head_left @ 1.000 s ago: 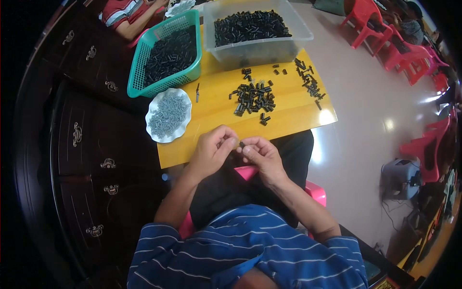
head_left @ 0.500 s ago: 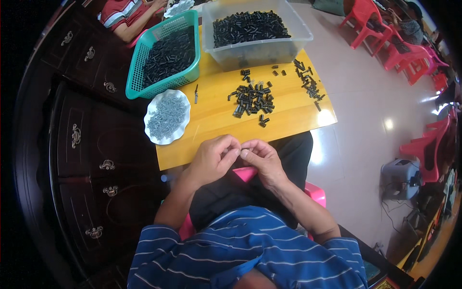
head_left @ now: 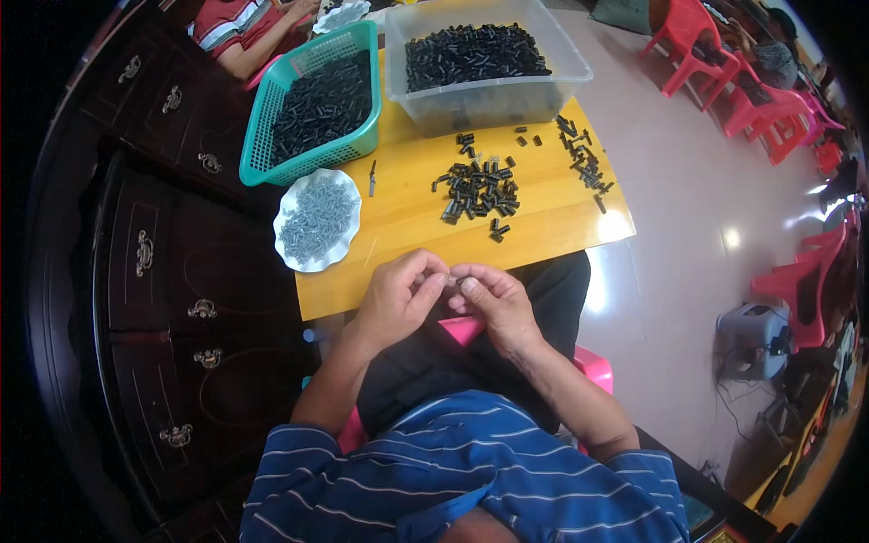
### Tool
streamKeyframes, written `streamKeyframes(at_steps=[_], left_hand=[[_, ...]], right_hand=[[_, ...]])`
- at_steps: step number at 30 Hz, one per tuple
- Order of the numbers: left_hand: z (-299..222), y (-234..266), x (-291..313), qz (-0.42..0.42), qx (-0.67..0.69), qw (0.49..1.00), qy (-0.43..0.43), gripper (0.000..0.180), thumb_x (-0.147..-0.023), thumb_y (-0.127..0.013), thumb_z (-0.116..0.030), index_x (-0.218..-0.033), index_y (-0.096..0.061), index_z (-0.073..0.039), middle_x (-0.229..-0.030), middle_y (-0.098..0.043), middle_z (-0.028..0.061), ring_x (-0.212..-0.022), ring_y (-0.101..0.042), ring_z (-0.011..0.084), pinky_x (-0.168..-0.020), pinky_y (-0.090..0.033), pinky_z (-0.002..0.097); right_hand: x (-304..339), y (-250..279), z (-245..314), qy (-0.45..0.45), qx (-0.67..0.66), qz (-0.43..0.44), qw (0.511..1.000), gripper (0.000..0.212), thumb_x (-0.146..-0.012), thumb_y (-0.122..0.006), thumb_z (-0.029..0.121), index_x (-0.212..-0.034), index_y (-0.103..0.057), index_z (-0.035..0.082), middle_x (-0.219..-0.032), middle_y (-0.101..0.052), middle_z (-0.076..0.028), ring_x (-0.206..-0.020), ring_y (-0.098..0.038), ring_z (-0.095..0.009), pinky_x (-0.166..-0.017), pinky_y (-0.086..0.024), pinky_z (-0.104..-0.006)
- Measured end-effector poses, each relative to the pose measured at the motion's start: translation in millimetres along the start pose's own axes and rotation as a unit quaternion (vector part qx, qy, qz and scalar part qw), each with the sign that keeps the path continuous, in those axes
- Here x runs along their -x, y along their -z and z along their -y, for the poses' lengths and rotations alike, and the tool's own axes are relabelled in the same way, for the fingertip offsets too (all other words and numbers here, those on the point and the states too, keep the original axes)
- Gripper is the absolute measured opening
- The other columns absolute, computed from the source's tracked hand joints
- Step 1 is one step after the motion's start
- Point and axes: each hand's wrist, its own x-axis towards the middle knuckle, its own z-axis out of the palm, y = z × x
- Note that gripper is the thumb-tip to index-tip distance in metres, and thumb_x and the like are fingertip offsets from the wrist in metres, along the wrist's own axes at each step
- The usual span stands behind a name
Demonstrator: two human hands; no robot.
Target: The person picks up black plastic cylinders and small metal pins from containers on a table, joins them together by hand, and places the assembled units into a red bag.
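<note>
- Left hand (head_left: 396,294): fingers curled close to the right fingertips; whether they grip anything cannot be told.
- Right hand (head_left: 498,303): thumb and forefinger pinched on a small dark piece (head_left: 460,280), held just off the table's near edge.
- Yellow wooden table (head_left: 398,226): bears a white scalloped plate (head_left: 351,237) of small, pale pieces, left, and a loose pile of short black cylinders (head_left: 480,193).
- Beyond: green perforated plastic basket (head_left: 260,136), left; translucent plastic bin (head_left: 493,101), right, both holding black pieces.
</note>
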Motion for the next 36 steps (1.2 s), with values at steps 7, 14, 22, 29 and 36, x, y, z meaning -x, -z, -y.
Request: streamKeyframes(at_steps=[7,14,22,29,36], left_hand=[[5,-1,-1,-0.015,0.016,1.000,0.013,0.010,-0.094,-0.064,-0.007,-0.097,-0.064,0.002,-0.083,-0.067,0.0059,-0.072,-0.063,0.0113,-0.065,-0.050,0.0261],[6,-2,-5,-0.017,0.027,1.000,0.002,0.009,-0.094,-0.063,-0.006,-0.097,-0.063,0.002,-0.082,-0.066,0.0039,-0.072,-0.061,0.0081,-0.065,-0.048,0.0239],[-3,-3,-6,-0.001,0.057,0.998,0.020,0.009,-0.095,-0.064,-0.007,-0.096,-0.064,0.002,-0.082,-0.067,0.0045,-0.072,-0.063,0.0092,-0.064,-0.049,0.0248],[-1,0,-5,0.019,0.030,0.999,-0.001,0.008,-0.093,-0.065,-0.004,-0.096,-0.066,0.003,-0.082,-0.068,0.0080,-0.073,-0.068,0.0140,-0.064,-0.051,0.0271],[2,-6,-19,-0.052,-0.025,0.994,-0.090,0.015,-0.092,-0.065,-0.004,-0.105,-0.070,0.002,-0.082,-0.068,0.0113,-0.073,-0.067,0.0173,-0.065,-0.051,0.0290]], right_hand=[[2,-7,4,0.086,0.026,0.002,0.996,0.024,-0.101,-0.061,0.012,-0.122,-0.062,0.001,-0.102,-0.069,-0.006,-0.082,-0.061,-0.009,-0.073,-0.050,-0.0216],[-1,1,3,0.031,0.012,0.020,0.999,0.024,-0.100,-0.064,0.016,-0.121,-0.063,0.004,-0.098,-0.070,-0.005,-0.080,-0.060,-0.007,-0.073,-0.049,-0.0208],[1,-1,2,0.014,0.009,0.011,1.000,0.020,-0.100,-0.064,0.015,-0.117,-0.065,0.004,-0.098,-0.071,-0.003,-0.077,-0.058,-0.006,-0.072,-0.049,-0.0204],[-3,4,-3,0.025,-0.001,0.030,0.999,0.016,-0.099,-0.065,0.016,-0.112,-0.064,0.006,-0.097,-0.069,-0.002,-0.079,-0.058,-0.006,-0.073,-0.049,-0.0207],[-3,5,2,0.021,-0.070,0.050,0.996,0.016,-0.098,-0.066,0.016,-0.111,-0.064,0.006,-0.098,-0.069,-0.004,-0.077,-0.058,-0.007,-0.072,-0.049,-0.0214]])
